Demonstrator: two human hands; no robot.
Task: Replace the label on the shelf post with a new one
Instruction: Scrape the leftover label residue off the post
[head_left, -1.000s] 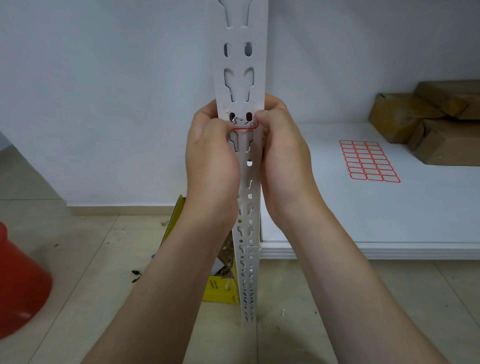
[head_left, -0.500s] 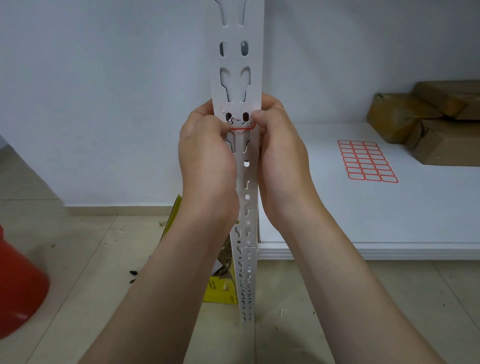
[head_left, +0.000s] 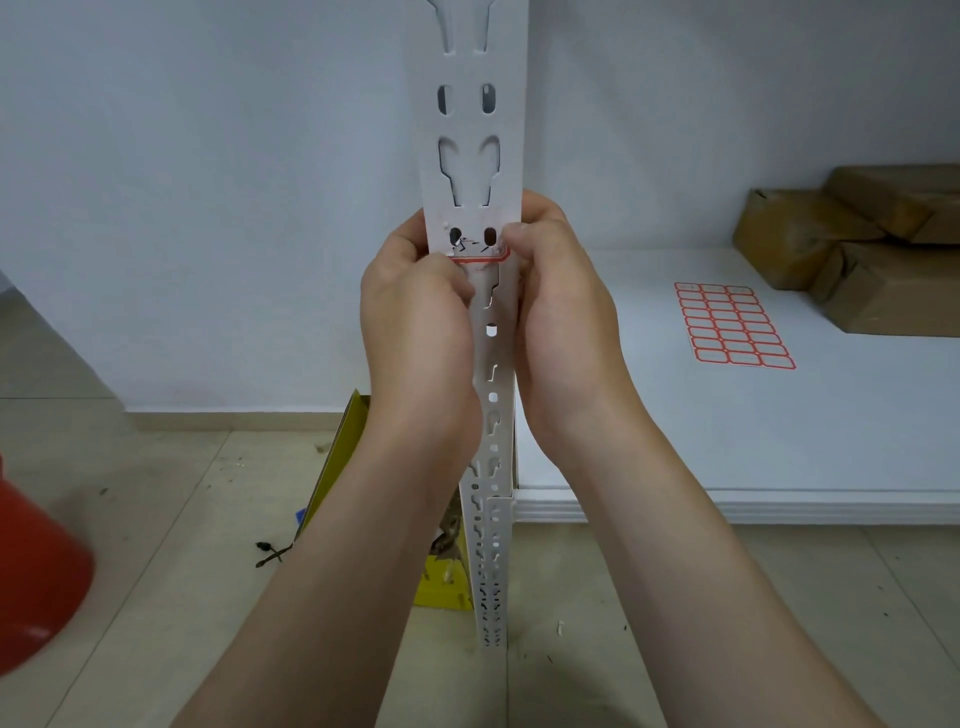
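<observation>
White laminate forms the broadest element, the shelf (head_left: 727, 431), which runs from the centre to the right edge above a tiled floor (head_left: 156, 597). At its front left corner rises the perforated shelf post (head_left: 470, 130), upright and slotted along its length. Both hands meet on it at mid-height. The left hand (head_left: 415, 332) and the right hand (head_left: 566, 322) each wrap the post, fingers curled behind its edges and thumbs brought forward onto the face.

Brown wrapped parcels (head_left: 857, 249) lie stacked at the back right of the shelf. A red container (head_left: 36, 582) and a yellow carton (head_left: 441, 587) stand on the floor, the carton just behind the post. Near the parcels lies a sheet of red-bordered blank labels (head_left: 733, 325) — the supply for the replacement, apparently full or nearly so.

Smallest is the label (head_left: 480, 255) on the post, between the two thumbs and just below a pair of oval holes. Only its red lower border reads cleanly, with ragged paper and dark marks above. By this evidence the old label is partly scraped away — clearing the residue, peeling a fresh label and pressing it on are not yet done.
</observation>
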